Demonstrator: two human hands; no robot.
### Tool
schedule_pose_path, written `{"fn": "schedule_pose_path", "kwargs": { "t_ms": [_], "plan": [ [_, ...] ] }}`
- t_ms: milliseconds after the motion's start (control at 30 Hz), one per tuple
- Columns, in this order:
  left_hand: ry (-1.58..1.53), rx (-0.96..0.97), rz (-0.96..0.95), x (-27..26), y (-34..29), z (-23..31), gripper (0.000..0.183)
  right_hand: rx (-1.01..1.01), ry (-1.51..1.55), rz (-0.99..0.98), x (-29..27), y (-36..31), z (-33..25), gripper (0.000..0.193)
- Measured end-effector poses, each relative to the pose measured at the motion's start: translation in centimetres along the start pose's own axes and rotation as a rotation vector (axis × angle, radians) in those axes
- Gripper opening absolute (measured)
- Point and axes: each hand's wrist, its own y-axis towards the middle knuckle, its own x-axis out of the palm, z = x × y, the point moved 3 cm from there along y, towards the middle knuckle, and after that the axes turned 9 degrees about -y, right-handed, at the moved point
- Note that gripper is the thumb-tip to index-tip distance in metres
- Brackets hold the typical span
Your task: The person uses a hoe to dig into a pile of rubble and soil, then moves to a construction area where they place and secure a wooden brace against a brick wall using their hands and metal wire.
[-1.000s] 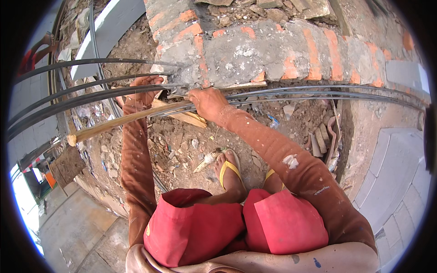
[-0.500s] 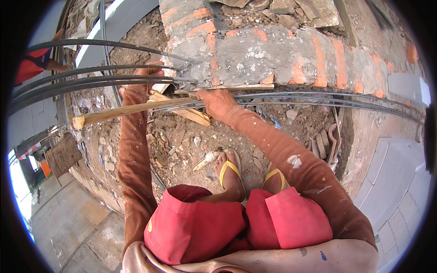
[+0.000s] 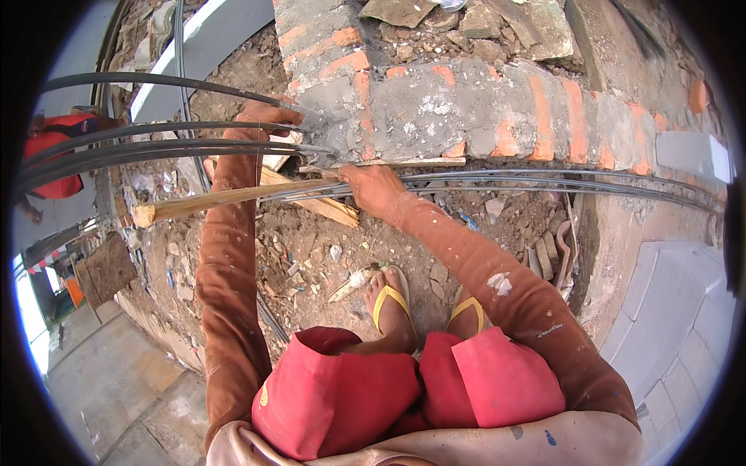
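Observation:
My left hand point(image 3: 266, 116) reaches past several dark metal rods point(image 3: 179, 147) to where they meet the end of a mortared brick wall point(image 3: 458, 109). Its fingers are bent together beside the rod ends, partly hidden by them, so what they hold is unclear. Just below the wall's near edge, my right hand point(image 3: 374, 189) is closed, with thumb and fingertips pressed together at the tip of a long wooden stick point(image 3: 225, 203). Whatever it pinches is too small to name. Thin grey rods point(image 3: 505, 175) run rightward from beside this hand.
A split piece of wood point(image 3: 330, 208) lies on rubble-strewn soil point(image 3: 311, 252) under the stick. Broken stones point(image 3: 482, 23) lie beyond the wall. Pale blocks point(image 3: 668, 311) stand at right. Another person in red point(image 3: 58, 155) is at the far left. My sandalled feet point(image 3: 392, 307) stand below.
My left hand has moved farther away and slightly right, up between the rods. The right hand stays nearly in place, slightly lower. At the left, the person in red shows more fully.

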Motion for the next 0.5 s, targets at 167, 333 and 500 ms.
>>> {"fn": "schedule_pose_path", "kwargs": {
  "t_ms": [167, 333, 500],
  "plan": [
    [0.143, 0.245, -0.333, -2.0, 0.3, -0.1, 0.026, -0.009, -0.009, 0.009, -0.4, 0.2, -0.4, 0.014],
    [-0.227, 0.804, -0.731, -2.6, -2.2, -1.4, 0.025, -0.005, 0.002, -0.049, -0.3, -0.1, -0.9, 0.025],
    [-0.259, 0.5, -0.544, -1.5, -3.5, -2.2, 0.035, 0.009, -0.014, -0.031, 0.2, -0.2, -0.1, 0.02]
  ]
}}
